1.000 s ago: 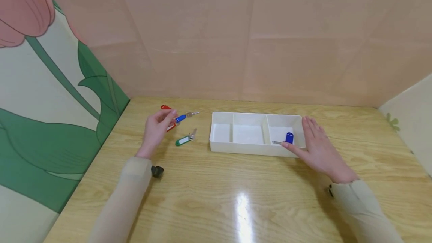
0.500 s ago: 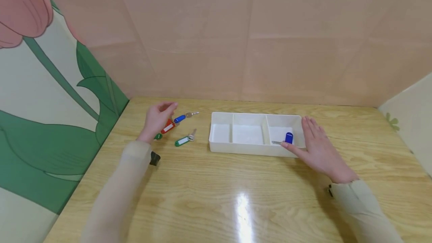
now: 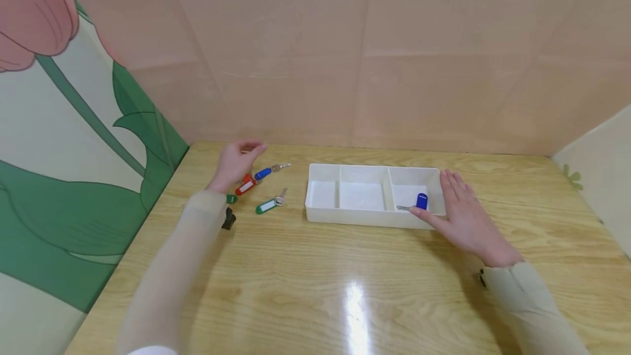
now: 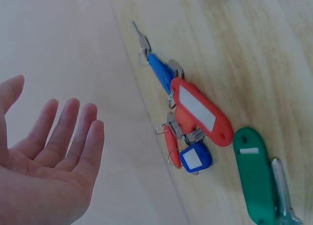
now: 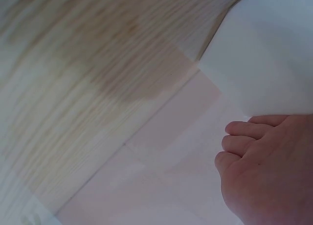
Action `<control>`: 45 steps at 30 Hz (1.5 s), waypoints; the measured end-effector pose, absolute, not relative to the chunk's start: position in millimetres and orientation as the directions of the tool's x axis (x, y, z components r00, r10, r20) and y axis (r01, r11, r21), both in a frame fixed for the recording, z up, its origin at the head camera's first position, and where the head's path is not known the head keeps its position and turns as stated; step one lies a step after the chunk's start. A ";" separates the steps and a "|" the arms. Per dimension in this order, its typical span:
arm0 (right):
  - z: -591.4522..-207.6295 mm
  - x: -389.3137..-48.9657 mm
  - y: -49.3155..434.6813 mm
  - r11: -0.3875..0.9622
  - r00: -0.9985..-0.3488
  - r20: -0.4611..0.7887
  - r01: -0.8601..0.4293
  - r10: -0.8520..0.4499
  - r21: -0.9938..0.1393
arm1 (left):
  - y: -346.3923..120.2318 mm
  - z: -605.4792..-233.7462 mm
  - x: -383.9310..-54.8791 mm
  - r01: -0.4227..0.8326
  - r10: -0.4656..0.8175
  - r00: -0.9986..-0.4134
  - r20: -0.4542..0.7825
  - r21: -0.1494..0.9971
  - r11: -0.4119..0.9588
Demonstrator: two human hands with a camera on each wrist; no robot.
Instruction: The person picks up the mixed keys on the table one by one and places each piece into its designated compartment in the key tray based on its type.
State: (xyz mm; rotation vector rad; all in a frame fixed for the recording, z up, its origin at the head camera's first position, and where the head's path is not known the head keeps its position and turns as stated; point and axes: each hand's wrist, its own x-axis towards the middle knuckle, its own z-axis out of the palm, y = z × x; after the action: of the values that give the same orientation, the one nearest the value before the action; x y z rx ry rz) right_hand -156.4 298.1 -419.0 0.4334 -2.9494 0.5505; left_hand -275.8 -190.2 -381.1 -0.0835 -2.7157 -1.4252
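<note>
My left hand (image 3: 235,166) hovers over a cluster of keys with plastic tags at the back left. In the left wrist view its palm (image 4: 46,186) faces up with fingers loosely spread, holding nothing. Beside it lie a red key tag (image 4: 221,129), a blue key tag (image 4: 160,72), a smaller red tag (image 4: 172,146), a second blue tag (image 4: 203,156) and a green tag (image 4: 254,173) by a key. My right hand (image 3: 465,221) rests against the right end of a white three-compartment tray (image 3: 365,216), fingers straight, thumb over the front rim.
A blue key tag (image 3: 422,200) with its key lies in the tray's right compartment. Another green tag (image 3: 267,206) with a key sits between the cluster and the tray. Behind the wooden table (image 3: 296,284) stands a pinkish backdrop (image 3: 365,70).
My left hand has moved away from me over the tags, toward the table's back edge. A green tag formerly hidden by the left wrist now shows. The right hand has stayed still.
</note>
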 end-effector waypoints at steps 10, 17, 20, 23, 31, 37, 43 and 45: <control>-418.9 -157.4 298.4 0.893 -0.950 0.165 -0.305 -0.263 -0.331 | -194.1 -382.6 -294.7 0.052 0.004 -0.998 0.062 0.807 0.588; -420.1 -157.6 299.3 0.894 -0.952 0.166 -0.300 -0.258 -0.334 | -195.2 -397.2 -299.7 0.042 0.019 -0.999 0.038 0.820 0.571; -420.9 -157.4 299.7 0.893 -0.951 0.171 -0.302 -0.258 -0.334 | -194.6 -404.7 -299.8 0.030 0.026 -0.999 0.019 0.811 0.584; -421.6 -157.0 300.1 0.894 -0.953 0.167 -0.296 -0.252 -0.336 | -193.6 -411.0 -298.4 0.020 0.035 -0.999 -0.002 0.794 0.608; -420.9 -156.5 299.2 0.892 -0.955 0.160 -0.291 -0.249 -0.345 | -193.9 -422.8 -296.3 0.026 0.059 -0.998 -0.017 0.757 0.653; -420.9 -155.9 298.7 0.889 -0.953 0.167 -0.298 -0.254 -0.348 | -195.2 -426.2 -296.1 0.020 0.071 -0.997 -0.036 0.745 0.667; -420.3 -155.5 299.1 0.888 -0.950 0.173 -0.306 -0.261 -0.343 | -193.9 -426.7 -294.6 0.003 0.079 -0.994 -0.070 0.727 0.686; -420.0 -155.5 299.2 0.887 -0.948 0.176 -0.311 -0.264 -0.342 | -193.5 -427.0 -294.4 -0.012 0.072 -0.993 -0.088 0.712 0.702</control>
State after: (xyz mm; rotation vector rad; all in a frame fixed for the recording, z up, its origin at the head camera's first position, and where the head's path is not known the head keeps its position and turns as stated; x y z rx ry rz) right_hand -155.5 299.2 -420.0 0.4485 -2.9301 0.5622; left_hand -294.4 -193.5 -427.0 -0.0530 -2.9979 -1.2564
